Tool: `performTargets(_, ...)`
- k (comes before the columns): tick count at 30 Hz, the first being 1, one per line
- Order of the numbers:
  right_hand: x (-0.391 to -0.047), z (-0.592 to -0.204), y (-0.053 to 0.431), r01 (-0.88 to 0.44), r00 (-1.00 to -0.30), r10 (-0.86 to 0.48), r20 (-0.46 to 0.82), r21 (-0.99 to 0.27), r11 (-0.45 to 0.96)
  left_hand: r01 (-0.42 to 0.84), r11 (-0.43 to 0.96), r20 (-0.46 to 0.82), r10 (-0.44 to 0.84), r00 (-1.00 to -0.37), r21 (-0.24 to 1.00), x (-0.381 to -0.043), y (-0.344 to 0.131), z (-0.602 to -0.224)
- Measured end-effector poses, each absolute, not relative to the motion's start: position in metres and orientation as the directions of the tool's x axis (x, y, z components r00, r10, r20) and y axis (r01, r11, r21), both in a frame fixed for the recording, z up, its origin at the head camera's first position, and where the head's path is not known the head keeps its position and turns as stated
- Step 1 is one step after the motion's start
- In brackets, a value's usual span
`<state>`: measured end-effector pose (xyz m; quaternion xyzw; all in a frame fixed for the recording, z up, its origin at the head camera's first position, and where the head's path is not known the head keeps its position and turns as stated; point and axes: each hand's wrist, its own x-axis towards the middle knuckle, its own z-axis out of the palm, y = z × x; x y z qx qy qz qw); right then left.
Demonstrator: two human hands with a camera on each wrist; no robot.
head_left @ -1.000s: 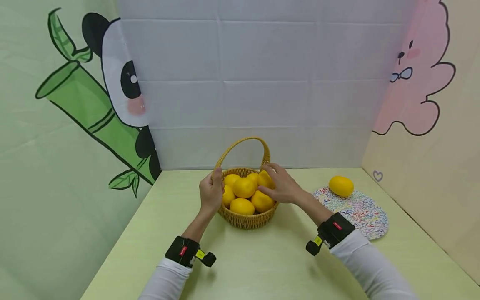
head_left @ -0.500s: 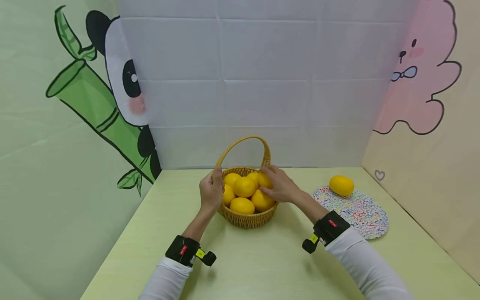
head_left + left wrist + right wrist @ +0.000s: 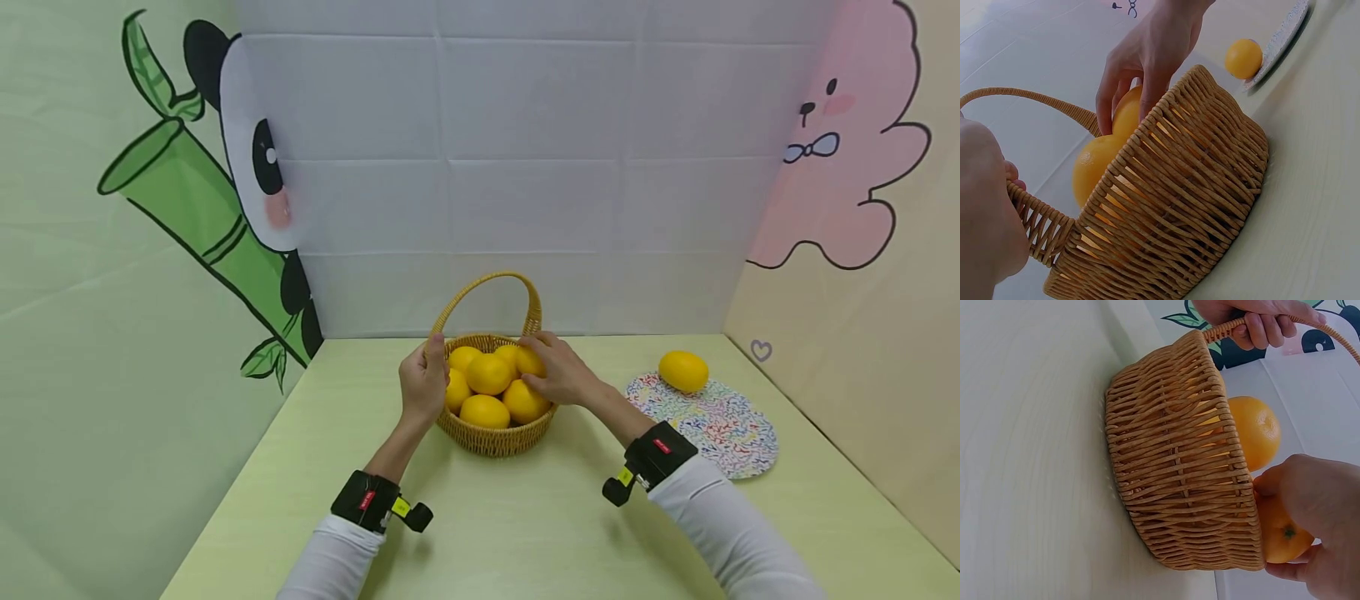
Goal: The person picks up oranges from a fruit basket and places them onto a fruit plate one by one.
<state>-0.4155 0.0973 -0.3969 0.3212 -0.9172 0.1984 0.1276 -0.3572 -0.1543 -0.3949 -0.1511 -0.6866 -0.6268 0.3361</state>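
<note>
A round wicker basket (image 3: 491, 442) with a tall arched handle (image 3: 487, 283) stands on the table, filled with several oranges (image 3: 489, 374). My left hand (image 3: 422, 382) grips the left foot of the handle, fingers wrapped around it, as the right wrist view also shows. At the basket's right rear side, my right hand (image 3: 564, 371) holds an orange (image 3: 1285, 531) between thumb and fingers. That orange sits at the rim among the others, its green stem mark showing in the right wrist view. Another orange (image 3: 1254, 431) bulges above the rim beside it.
To the right lies a round speckled mat (image 3: 723, 429) in many colours, with a single orange (image 3: 683, 372) on its far edge. The pale table (image 3: 517, 533) meets a white back wall (image 3: 525, 208) just behind the basket. Side walls carry panda and bear drawings.
My right hand has shifted slightly left and its fingers have closed in on the orange at the basket's right rear. The left hand and the basket have stayed in place.
</note>
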Motion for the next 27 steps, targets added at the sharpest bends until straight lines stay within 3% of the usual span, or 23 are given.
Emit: performTargets(27,-0.4131,-0.3939,0.1014,-0.674,-0.720,-0.528,0.450,-0.273,0.686,0.641,0.178,0.666,-0.203,-0.718,0.746,-0.3568,-0.1528,-0.3965)
